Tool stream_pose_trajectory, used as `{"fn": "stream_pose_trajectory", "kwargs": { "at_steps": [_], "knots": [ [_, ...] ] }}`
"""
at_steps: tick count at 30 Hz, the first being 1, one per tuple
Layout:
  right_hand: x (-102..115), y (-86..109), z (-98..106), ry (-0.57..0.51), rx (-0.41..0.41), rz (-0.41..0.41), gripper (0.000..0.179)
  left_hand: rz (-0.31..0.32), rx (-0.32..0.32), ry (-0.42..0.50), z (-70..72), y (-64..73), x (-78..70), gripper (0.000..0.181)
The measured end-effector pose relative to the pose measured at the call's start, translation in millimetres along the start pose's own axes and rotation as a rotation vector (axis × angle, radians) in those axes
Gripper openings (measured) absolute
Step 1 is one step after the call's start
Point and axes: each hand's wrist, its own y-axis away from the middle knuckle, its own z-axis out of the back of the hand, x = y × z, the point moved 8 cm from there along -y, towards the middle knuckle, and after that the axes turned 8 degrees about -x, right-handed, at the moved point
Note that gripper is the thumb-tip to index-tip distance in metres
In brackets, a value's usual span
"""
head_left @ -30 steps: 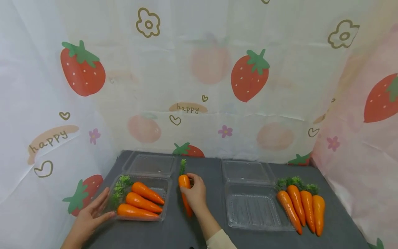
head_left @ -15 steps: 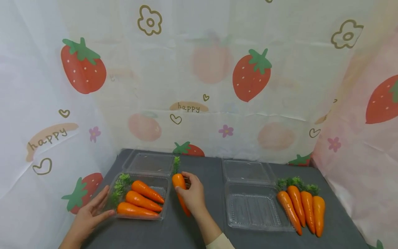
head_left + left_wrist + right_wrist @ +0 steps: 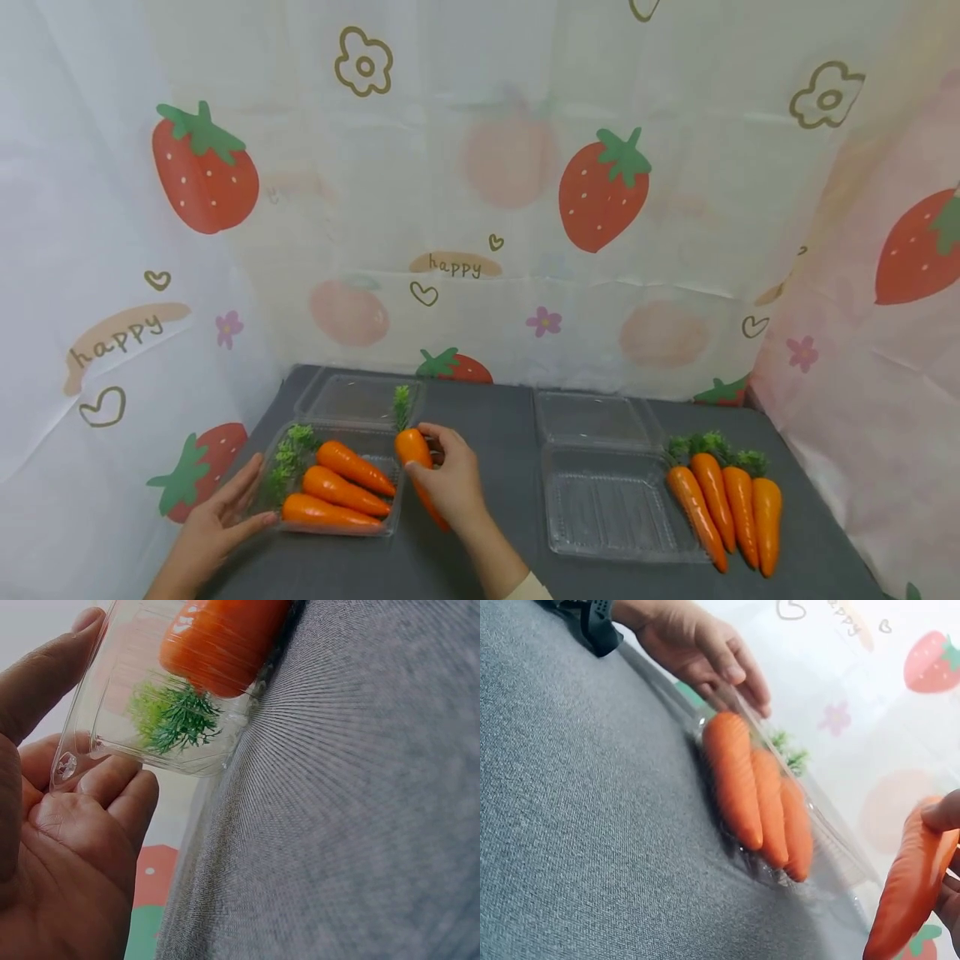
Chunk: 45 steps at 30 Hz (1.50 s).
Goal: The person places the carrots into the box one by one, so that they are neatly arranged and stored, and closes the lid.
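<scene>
Cuff of cream fabric (image 3: 528,589) at the near edge, below the right hand (image 3: 450,479). Pinches there, between thumb and bent fingers, a glossy orange carrot with a frilly green top (image 3: 412,450). Tilts it with tip nearest and top farthest, right beside the right rim of a clear plastic hinged container (image 3: 360,433). Over on the left, the left hand (image 3: 213,521), fingers loosely spread and nearly straight, wrapped around nothing, touching that container's left side, thumb at the near-left corner; a dark band (image 3: 596,630) at the wrist. Inside, three similar carrots (image 3: 347,490) side by side, tops left, tips right. Well apart to the right, on grey woven cloth (image 3: 510,483), a second clear plastic container (image 3: 607,508), with four more carrots (image 3: 712,496) bunched along its right side. Beyond, both clear lids (image 3: 360,400) folded back. Farthest, a white strawberry-printed curtain (image 3: 450,192).
</scene>
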Motion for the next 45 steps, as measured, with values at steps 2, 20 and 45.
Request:
{"fn": "stream_pose_trajectory", "kwargs": {
  "at_steps": [2,20,45],
  "knots": [
    [2,1.8,-1,-0.008,0.008,0.009,0.051,0.009,0.000,-0.003,0.2,0.8,0.7,0.091],
    [23,4.8,-24,0.029,0.149,0.126,0.047,-0.040,0.015,0.071,-0.5,-0.8,-3.4,0.089],
    [53,4.8,-67,0.035,0.271,0.200,0.046,-0.050,0.024,0.094,-1.9,2.6,-5.0,0.089]
  ]
}}
